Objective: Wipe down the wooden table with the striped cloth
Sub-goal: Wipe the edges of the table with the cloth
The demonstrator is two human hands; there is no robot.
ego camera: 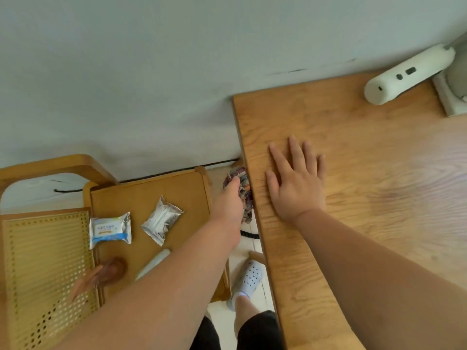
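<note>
The wooden table (353,152) fills the right half of the view, its left edge running down the middle. My right hand (295,183) lies flat on it near that edge, fingers spread, holding nothing. My left hand (231,198) reaches down into the gap beside the table's left edge and grips the striped cloth (243,184), a bunched multicoloured rag that hangs below the tabletop. Part of the cloth is hidden behind my hand and the table edge.
A low wooden side table (151,198) at the left carries two wipe packets (110,229) (162,221), a white stick (154,263) and a brown object (111,270). A white device (406,74) lies at the table's far right. A rattan chair (45,261) stands at lower left.
</note>
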